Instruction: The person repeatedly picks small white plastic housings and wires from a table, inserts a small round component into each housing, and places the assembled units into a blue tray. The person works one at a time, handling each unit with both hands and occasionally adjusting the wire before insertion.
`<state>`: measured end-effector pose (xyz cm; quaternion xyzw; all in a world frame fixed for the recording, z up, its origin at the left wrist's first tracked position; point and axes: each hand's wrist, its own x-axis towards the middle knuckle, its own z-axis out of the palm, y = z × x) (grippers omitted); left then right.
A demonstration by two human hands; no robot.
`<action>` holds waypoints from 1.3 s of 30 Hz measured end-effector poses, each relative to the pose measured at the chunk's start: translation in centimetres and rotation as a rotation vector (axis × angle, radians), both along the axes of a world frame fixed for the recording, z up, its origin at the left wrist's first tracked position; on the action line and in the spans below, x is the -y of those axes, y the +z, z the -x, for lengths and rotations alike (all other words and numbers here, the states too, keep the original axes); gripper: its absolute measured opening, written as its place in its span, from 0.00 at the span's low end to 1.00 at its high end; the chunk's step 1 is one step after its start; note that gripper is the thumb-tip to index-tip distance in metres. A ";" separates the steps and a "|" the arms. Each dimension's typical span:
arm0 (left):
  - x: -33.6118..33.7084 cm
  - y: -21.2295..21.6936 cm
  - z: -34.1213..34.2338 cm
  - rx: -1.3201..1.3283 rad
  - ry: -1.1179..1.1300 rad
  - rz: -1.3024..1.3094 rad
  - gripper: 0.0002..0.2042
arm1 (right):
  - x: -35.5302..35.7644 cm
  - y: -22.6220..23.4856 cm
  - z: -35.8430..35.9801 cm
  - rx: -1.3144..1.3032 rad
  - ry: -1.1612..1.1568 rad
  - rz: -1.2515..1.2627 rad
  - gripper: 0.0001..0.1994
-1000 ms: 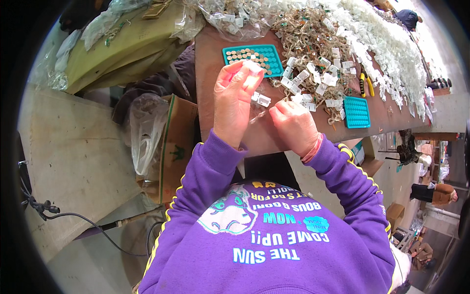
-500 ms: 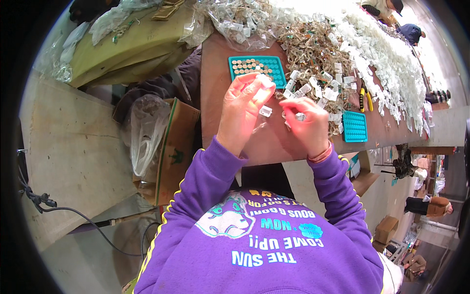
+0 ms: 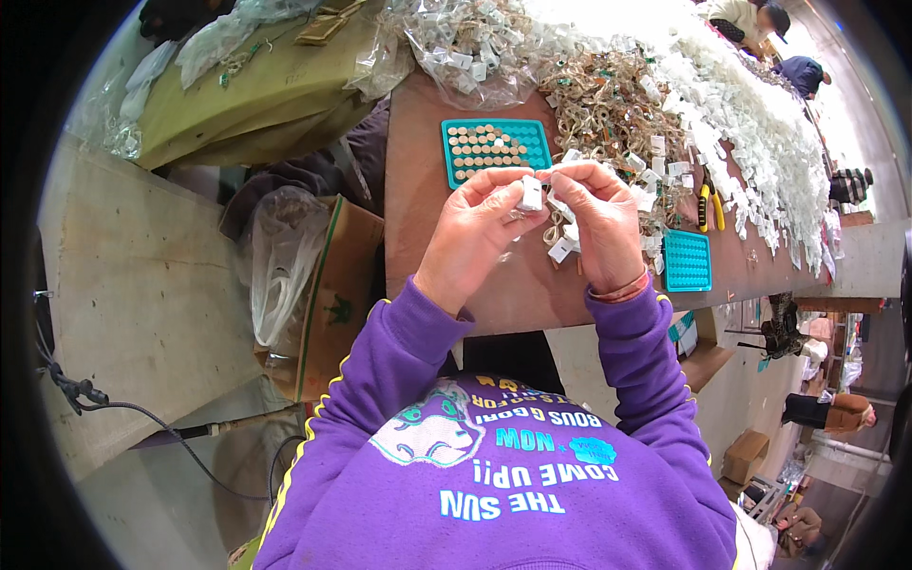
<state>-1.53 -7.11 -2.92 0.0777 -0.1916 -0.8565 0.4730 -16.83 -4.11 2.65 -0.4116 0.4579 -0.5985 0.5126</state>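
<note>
My left hand [image 3: 475, 214] holds a small white plastic piece [image 3: 531, 194], boxy and part translucent, between thumb and fingers. Close against it, my right hand [image 3: 600, 217] is closed in a pinch, its fingertips almost meeting the left ones; whatever lies in that pinch is too small to make out. Just beyond the left hand lies a teal tray [image 3: 533, 140] with rows of round beige discs in part of its cells. Past the right hand spreads a pile of tan cords with small white pieces [image 3: 608, 119].
A second teal tray [image 3: 688, 261] sits on the brown table [image 3: 416, 142] at right, near yellow-and-black-handled pliers [image 3: 706, 201]. A large heap of clear-white pieces [image 3: 750, 142] covers the far right. At left stand a cardboard box [image 3: 342, 294] and a plastic bag [image 3: 285, 256].
My hands have come together, the right moving left and up to the white piece in my left. The left fingers have turned, so the piece now shows more fully.
</note>
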 end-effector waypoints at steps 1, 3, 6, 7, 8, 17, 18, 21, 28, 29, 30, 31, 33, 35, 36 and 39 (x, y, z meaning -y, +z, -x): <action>0.0 0.0 0.0 -0.002 -0.003 0.001 0.12 | 0.0 -0.3 -0.1 0.039 0.003 -0.006 0.05; 0.0 -0.1 0.0 -0.021 -0.011 0.005 0.12 | -0.1 -0.7 -0.4 0.033 0.000 0.011 0.04; 0.1 -0.2 0.0 -0.021 -0.029 0.019 0.12 | -0.3 -0.9 -0.7 -0.091 -0.018 0.065 0.03; 0.1 -0.3 0.0 -0.026 -0.036 0.013 0.12 | -0.5 -0.8 -0.7 -0.124 -0.027 0.070 0.03; 0.1 -0.3 -0.1 -0.027 -0.040 0.009 0.12 | -0.5 -0.7 -0.7 -0.157 -0.036 0.075 0.02; -0.1 0.2 -0.2 0.124 0.017 0.061 0.12 | -0.8 -0.4 -0.3 -0.441 -0.015 0.136 0.03; -0.1 0.2 -0.2 0.126 0.028 0.073 0.12 | -0.8 -0.6 -0.4 -0.458 -0.028 0.141 0.03; -0.2 0.3 -0.3 0.186 0.024 0.088 0.12 | -1.2 -1.1 -0.7 -0.444 -0.051 0.147 0.03; -0.4 0.6 0.0 0.208 0.016 0.055 0.12 | -1.5 -0.5 0.3 -0.583 -0.076 0.202 0.05; -0.4 0.6 0.0 0.203 0.015 0.048 0.11 | -1.4 -0.3 0.5 -0.737 -0.093 0.273 0.05; -0.4 0.7 0.0 0.195 0.016 0.039 0.11 | -1.3 0.0 0.7 -0.847 -0.089 0.344 0.05; -0.4 0.7 0.0 0.202 0.011 0.043 0.11 | -1.1 0.2 0.8 -0.949 -0.089 0.432 0.05; -0.4 0.8 0.0 0.209 0.012 0.047 0.11 | -1.1 0.6 0.7 -1.039 -0.091 0.494 0.04; -0.4 0.9 -0.1 0.240 0.002 0.045 0.11 | -1.2 0.9 0.4 -1.011 -0.094 0.440 0.04; -0.4 0.9 -0.1 0.244 -0.004 0.051 0.11 | -1.2 1.0 0.4 -1.039 -0.080 0.468 0.05; -0.3 0.8 -0.2 0.240 -0.022 0.071 0.12 | -1.2 1.2 0.3 -1.118 -0.039 0.551 0.05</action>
